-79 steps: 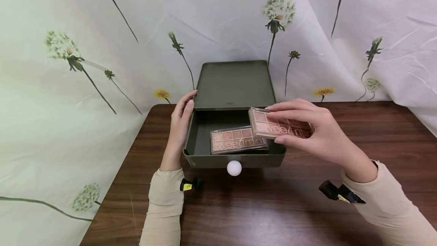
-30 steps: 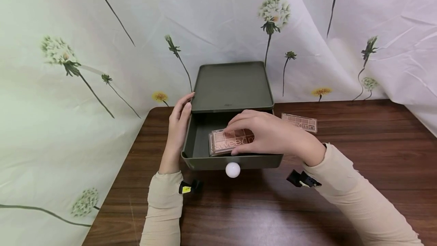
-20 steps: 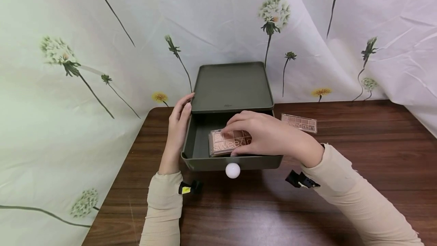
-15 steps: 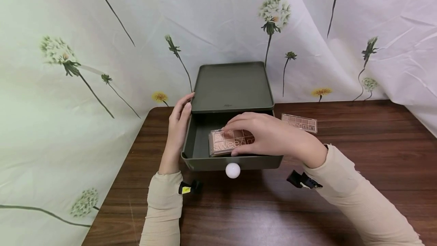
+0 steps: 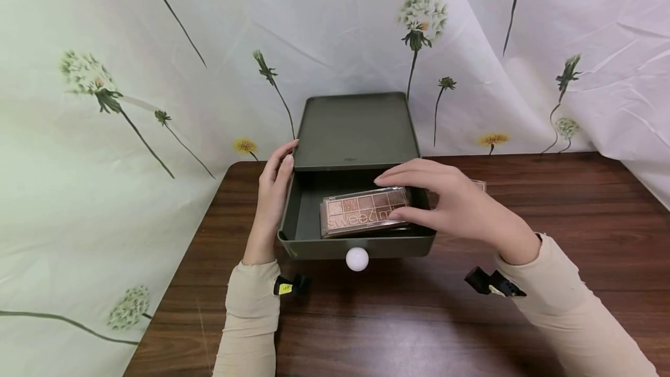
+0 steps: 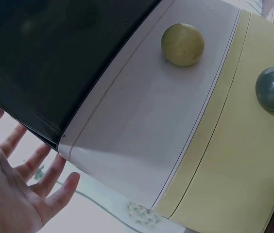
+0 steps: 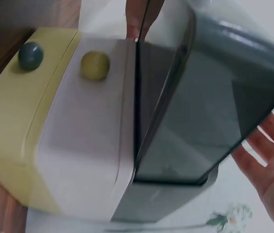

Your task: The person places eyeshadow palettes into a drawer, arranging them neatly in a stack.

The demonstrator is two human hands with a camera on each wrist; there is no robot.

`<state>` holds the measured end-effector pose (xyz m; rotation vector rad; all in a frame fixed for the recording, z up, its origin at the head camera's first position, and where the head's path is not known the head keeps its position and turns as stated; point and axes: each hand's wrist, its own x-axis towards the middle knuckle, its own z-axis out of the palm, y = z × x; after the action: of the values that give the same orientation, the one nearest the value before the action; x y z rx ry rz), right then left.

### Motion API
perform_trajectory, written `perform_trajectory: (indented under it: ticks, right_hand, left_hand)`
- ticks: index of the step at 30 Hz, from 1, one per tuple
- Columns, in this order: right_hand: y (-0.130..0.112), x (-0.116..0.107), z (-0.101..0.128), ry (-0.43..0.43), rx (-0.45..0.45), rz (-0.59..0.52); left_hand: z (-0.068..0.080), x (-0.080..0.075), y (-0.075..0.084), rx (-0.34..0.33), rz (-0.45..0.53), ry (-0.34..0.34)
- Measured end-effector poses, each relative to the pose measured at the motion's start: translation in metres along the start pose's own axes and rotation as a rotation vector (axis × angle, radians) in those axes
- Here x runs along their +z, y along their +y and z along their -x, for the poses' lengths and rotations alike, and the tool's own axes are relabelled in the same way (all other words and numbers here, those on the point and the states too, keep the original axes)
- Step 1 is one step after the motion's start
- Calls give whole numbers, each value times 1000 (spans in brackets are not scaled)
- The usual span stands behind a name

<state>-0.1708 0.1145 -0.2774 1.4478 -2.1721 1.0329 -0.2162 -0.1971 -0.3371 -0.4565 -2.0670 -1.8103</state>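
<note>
Head view. A dark green drawer unit (image 5: 356, 130) stands at the far edge of the wooden table (image 5: 549, 237), against a flower-printed cloth backdrop (image 5: 131, 74). Its top drawer (image 5: 357, 246) is pulled out toward the person and carries a white round knob (image 5: 357, 259) on its front wall. Inside the drawer, toward its right side, lies an eyeshadow palette (image 5: 363, 212) with a clear lid, lettering uppermost, apparently resting on another flat case of which only a dark edge shows.

The right hand (image 5: 450, 205) is over the drawer's right end, fingers extended and only loosely bent; the thumb tip is at the palette's right end and the forefinger reaches above its far edge. Whether the tips press the palette or merely hover at it cannot be told, but no closed grip is visible. A second palette (image 5: 478, 185) lies on the table just right of the unit, mostly hidden behind this hand.

The left hand (image 5: 274, 191) lies flat along the left outer wall of the drawer and the unit's left front corner, fingers straight, holding nothing.

The wrist views show lower drawers with coloured knobs beneath the open one
</note>
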Motion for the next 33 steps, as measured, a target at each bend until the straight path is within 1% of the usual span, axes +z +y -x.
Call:
perform_trajectory:
  ticks: [5,10,18,22,28,33]
  right_hand:
    - [8,-9,18,92,8,1]
    - [19,-18,35,158,5,12]
    - [47,-25,61,200,125,78]
    - [65,-26,72,185,223,112]
    - [93,-23,89,103,415,164]
    - [115,-21,100,79,577,162]
  left_hand:
    - [0,0,0,-5,3,-4]
    - [0,0,-1,-7,3,-6]
    - [-1,0,-2,-4,10,2]
    - [-2,-1,-1,-3,10,5]
    - [-1,-1,-1,-6,11,8]
    - [-1,-1,-1,-8,15,5]
